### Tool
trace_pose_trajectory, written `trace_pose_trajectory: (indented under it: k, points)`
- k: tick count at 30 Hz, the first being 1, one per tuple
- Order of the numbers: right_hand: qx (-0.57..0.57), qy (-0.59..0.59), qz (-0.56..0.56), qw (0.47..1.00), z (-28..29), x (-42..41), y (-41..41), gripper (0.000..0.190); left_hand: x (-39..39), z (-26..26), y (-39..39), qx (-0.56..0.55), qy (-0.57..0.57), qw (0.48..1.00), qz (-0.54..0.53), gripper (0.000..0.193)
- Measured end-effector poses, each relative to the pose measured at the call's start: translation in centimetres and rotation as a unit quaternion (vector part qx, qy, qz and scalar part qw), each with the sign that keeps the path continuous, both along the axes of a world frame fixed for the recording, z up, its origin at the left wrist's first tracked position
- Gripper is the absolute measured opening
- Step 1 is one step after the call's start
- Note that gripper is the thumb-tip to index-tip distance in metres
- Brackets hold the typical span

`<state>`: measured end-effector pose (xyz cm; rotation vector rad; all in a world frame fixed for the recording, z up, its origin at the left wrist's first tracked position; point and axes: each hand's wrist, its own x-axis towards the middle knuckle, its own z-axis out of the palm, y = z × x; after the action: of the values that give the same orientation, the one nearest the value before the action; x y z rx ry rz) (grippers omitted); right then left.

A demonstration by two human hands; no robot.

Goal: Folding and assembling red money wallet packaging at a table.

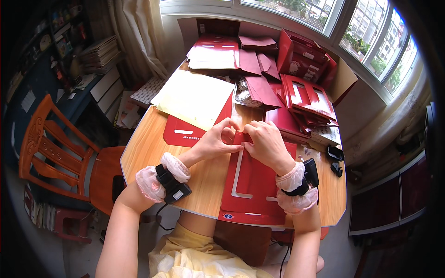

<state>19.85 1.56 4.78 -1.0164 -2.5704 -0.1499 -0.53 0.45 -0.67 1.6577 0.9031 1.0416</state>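
A red printed cardboard sheet [259,208] lies before me, its lower end at the table's front edge. It bears a white L-shaped strip or cutout, and a small emblem marks its lower left corner. At the sheet's far end, my left hand [222,137] pinches the narrow upturned edge of red card between thumb and fingers. My right hand [266,144] grips that edge just to the right, fingertips close to the left ones. The right hand hides part of the sheet beneath it. Both wrists wear black strapped devices over pale ruffled bands.
A cream paper sheet [198,97] partly covers another red card [180,132] at left. Dark red envelopes [262,90], stacked window-cut cards [309,97] and a red box [302,55] crowd the back. Small black plastic parts [335,153] lie right. A wooden chair [62,149] stands left.
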Motion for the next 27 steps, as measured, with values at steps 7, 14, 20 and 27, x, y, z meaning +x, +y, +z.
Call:
trace_pose_trajectory:
  k: [7, 14, 20, 27]
  points:
    - [-0.015, 0.008, 0.011, 1.0, 0.0, -0.4, 0.2, 0.022, -0.1, -0.5, -0.1, 0.034, 0.039, 0.998, 0.03, 0.04]
    - [-0.089, 0.055, 0.028, 0.994, 0.5, 0.0, 0.3, 0.025, 0.2, -0.4, -0.2, 0.033, 0.022, 0.999, 0.029, 0.036]
    - [-0.147, 0.104, 0.045, 0.983, 0.6, 0.1, 0.6, 0.026, 0.1, -1.2, 0.0, -0.043, -0.075, 0.996, 0.011, 0.036]
    - [-0.119, 0.089, 0.03, 0.988, 1.3, 0.4, 0.4, 0.024, -0.1, -1.2, 0.4, -0.126, -0.113, 0.985, -0.015, 0.034]
